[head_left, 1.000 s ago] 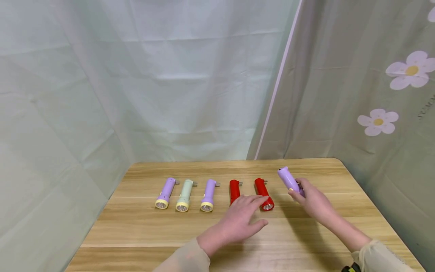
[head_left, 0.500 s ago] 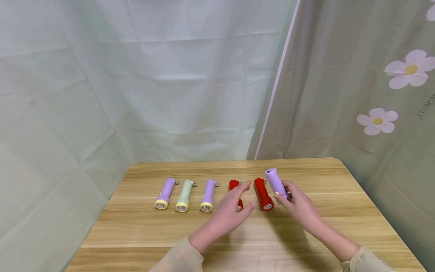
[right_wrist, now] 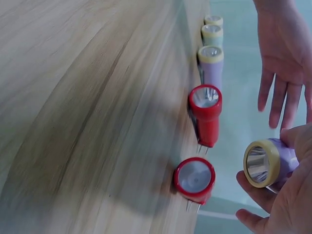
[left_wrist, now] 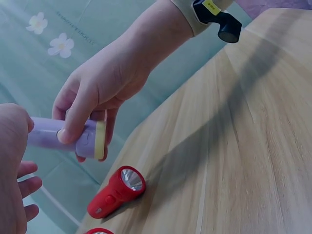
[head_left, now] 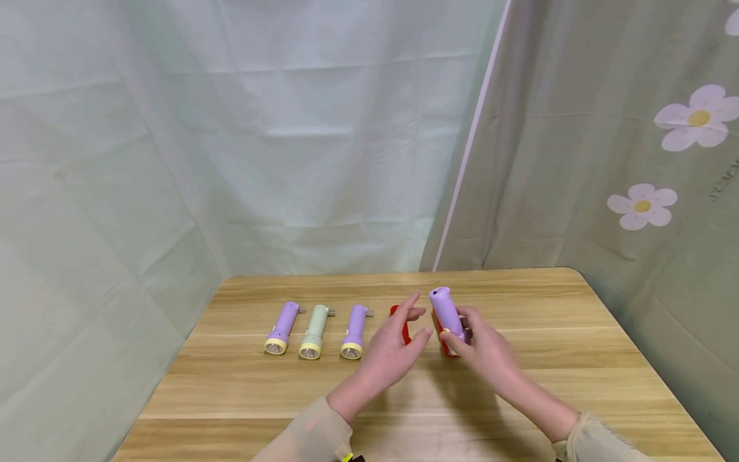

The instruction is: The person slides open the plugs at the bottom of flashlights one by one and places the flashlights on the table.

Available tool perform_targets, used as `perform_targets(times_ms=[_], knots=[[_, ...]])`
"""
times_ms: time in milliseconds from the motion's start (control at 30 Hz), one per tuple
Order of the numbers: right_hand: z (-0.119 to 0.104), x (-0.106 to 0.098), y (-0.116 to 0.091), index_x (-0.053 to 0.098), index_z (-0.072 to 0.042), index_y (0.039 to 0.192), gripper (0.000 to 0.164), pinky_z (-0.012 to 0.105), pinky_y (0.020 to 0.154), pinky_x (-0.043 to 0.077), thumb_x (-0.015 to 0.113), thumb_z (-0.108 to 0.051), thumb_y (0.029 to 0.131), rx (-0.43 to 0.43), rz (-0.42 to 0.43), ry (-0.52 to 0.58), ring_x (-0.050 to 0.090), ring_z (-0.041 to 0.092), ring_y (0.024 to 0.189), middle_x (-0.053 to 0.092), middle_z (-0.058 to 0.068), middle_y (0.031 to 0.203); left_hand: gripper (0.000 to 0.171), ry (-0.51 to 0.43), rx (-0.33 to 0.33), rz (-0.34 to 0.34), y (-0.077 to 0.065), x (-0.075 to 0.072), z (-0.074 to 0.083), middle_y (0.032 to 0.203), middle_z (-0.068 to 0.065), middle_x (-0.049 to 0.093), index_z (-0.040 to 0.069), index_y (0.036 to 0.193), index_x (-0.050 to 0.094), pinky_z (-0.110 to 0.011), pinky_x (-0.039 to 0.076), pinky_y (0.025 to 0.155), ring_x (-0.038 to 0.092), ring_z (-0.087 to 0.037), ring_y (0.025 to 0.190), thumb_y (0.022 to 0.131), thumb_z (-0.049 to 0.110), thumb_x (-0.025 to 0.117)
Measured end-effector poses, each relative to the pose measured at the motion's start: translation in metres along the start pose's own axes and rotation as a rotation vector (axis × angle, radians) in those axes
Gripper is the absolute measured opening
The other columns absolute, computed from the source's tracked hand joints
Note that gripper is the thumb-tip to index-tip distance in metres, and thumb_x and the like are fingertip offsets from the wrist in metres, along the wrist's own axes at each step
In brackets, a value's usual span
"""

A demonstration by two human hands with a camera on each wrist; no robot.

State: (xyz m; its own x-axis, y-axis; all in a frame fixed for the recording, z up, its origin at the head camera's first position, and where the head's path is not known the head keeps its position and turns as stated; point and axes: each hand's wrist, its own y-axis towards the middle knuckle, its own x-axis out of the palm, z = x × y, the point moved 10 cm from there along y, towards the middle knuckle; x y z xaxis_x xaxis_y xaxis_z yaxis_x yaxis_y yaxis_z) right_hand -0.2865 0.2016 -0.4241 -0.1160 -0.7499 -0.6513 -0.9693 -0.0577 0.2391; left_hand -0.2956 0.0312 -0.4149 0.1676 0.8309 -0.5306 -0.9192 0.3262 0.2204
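Observation:
My right hand (head_left: 489,351) grips a purple flashlight (head_left: 446,310) with a cream-yellow lens rim, thumb on one side and fingers on the other. It is raised above the table, its lens facing me in the right wrist view. Below it lies a red flashlight (right_wrist: 195,176), partly covered by it in the head view. My left hand (head_left: 388,353) hovers with fingers loosely spread and nothing in them, overlapping a second red flashlight (right_wrist: 207,119) in the head view. In the left wrist view the left fingers sit close to the purple flashlight's tail end.
Left of my hands a purple flashlight (head_left: 283,325), a pale green flashlight (head_left: 314,328) and another purple flashlight (head_left: 355,327) lie in a row, lenses toward me, plug prongs sticking out. All rest on a wooden table (head_left: 231,398). Hanging curtains (head_left: 323,160) enclose the table behind and at both sides.
My right hand has carried the purple flashlight leftward until it overlaps the right red flashlight. My left hand has drawn back slightly left and its fingers have turned upward.

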Motion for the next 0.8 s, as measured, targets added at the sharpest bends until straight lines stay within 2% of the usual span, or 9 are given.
perform_targets(times_ms=[200,300,500,667,800], knots=[[-0.01,0.007,0.0,0.054,-0.012,0.14,0.057,0.035,0.067,0.05,0.079,-0.029,0.092,-0.034,0.011,-0.048,0.063,0.014,0.081,0.07,0.006,0.112,0.073,-0.121,-0.025,0.017,0.002,0.003,-0.005,0.136,0.011,0.061,0.036,0.161,0.025,-0.052,0.043,0.107,0.055,-0.015,0.13,0.099,0.047,0.063],[-0.013,0.008,0.001,0.058,-0.012,0.138,0.053,0.034,0.064,0.049,0.079,-0.03,0.092,-0.055,0.014,-0.068,0.06,0.015,0.076,0.069,0.003,0.105,0.076,-0.141,-0.026,0.035,0.003,0.004,-0.007,0.136,0.009,0.061,0.031,0.163,0.023,-0.054,0.043,0.107,0.055,-0.015,0.129,0.1,0.045,0.064],[-0.012,0.013,0.004,0.064,-0.011,0.122,0.043,0.031,0.057,0.046,0.082,-0.033,0.089,-0.051,0.009,-0.103,0.054,0.013,0.065,0.062,-0.003,0.084,0.075,-0.135,-0.029,0.085,0.004,0.0,-0.008,0.14,0.005,0.06,0.032,0.162,0.022,-0.053,0.046,0.105,0.057,-0.021,0.129,0.101,0.044,0.063],[-0.013,0.016,0.008,0.064,-0.009,0.118,0.047,0.031,0.056,0.046,0.083,-0.037,0.086,-0.048,0.03,-0.152,0.054,0.012,0.062,0.063,-0.003,0.081,0.071,-0.087,-0.021,0.134,0.005,-0.003,-0.009,0.133,0.007,0.065,0.032,0.159,0.027,-0.051,0.048,0.102,0.06,-0.019,0.124,0.1,0.045,0.064],[-0.019,0.017,0.009,0.065,-0.009,0.116,0.044,0.031,0.056,0.046,0.082,-0.037,0.086,-0.082,0.063,-0.194,0.054,0.012,0.062,0.067,-0.003,0.083,0.071,-0.035,-0.029,0.156,0.007,-0.002,-0.01,0.124,0.008,0.068,0.03,0.157,0.03,-0.042,0.051,0.089,0.065,-0.017,0.112,0.098,0.05,0.063]])
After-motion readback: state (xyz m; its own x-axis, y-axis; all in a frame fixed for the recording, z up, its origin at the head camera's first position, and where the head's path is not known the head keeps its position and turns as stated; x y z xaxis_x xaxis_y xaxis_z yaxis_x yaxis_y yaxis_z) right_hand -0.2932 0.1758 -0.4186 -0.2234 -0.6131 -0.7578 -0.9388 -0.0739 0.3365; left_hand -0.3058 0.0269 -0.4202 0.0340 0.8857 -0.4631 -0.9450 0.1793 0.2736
